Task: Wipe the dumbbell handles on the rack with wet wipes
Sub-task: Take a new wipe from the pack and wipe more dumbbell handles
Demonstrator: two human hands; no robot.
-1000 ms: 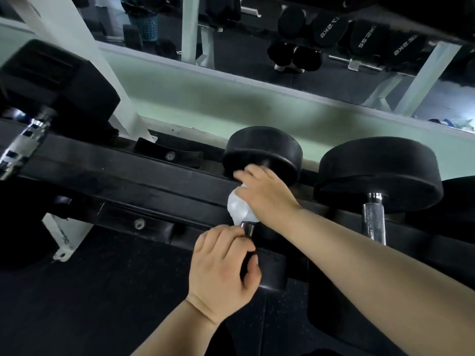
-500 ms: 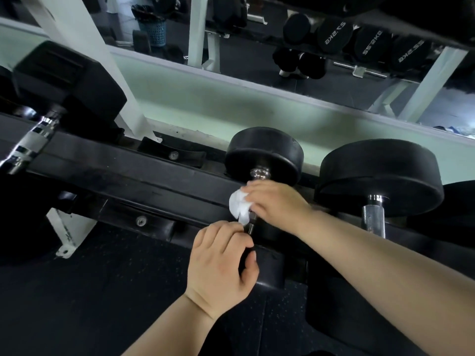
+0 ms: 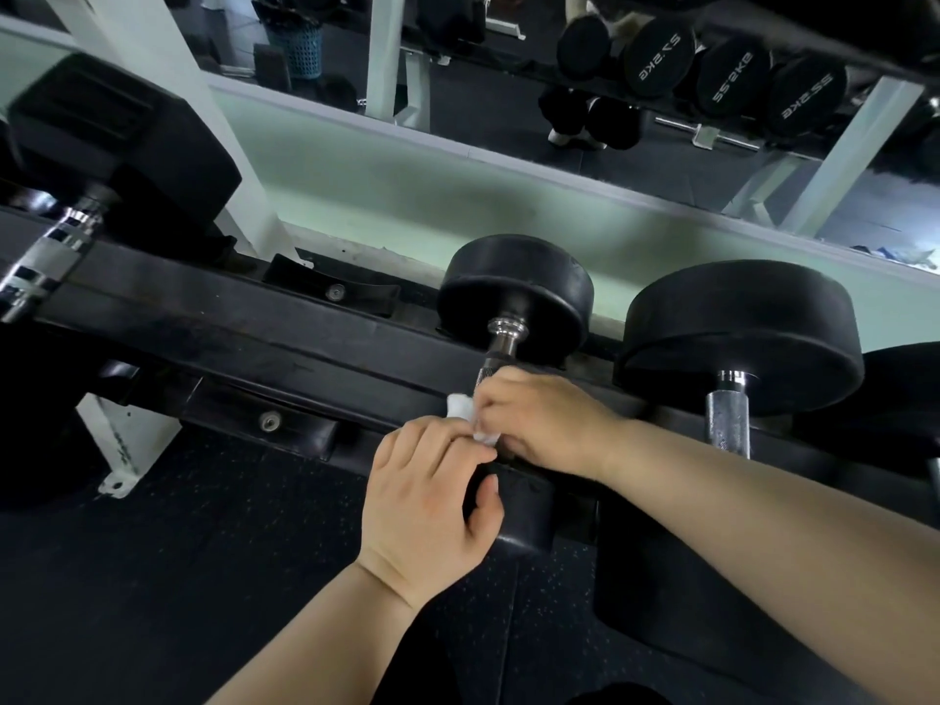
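My right hand (image 3: pixel 544 424) comes in from the right on a bare, outstretched forearm, fingers curled round a crumpled white wet wipe (image 3: pixel 460 405). My left hand (image 3: pixel 427 496) rises from below, its back toward me, fingers and thumb clasping the black rubber dumbbell head (image 3: pixel 524 521), just beside the right.

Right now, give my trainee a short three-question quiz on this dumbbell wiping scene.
1. True or false: the right hand grips the wet wipe against the dumbbell handle.
2. What does the left hand grip? A) that dumbbell's near head B) the neighbouring dumbbell's handle C) the rack's white leg
3. Fill in: the wet wipe is coloured ____.
Key: 1 true; 2 A; 3 white.
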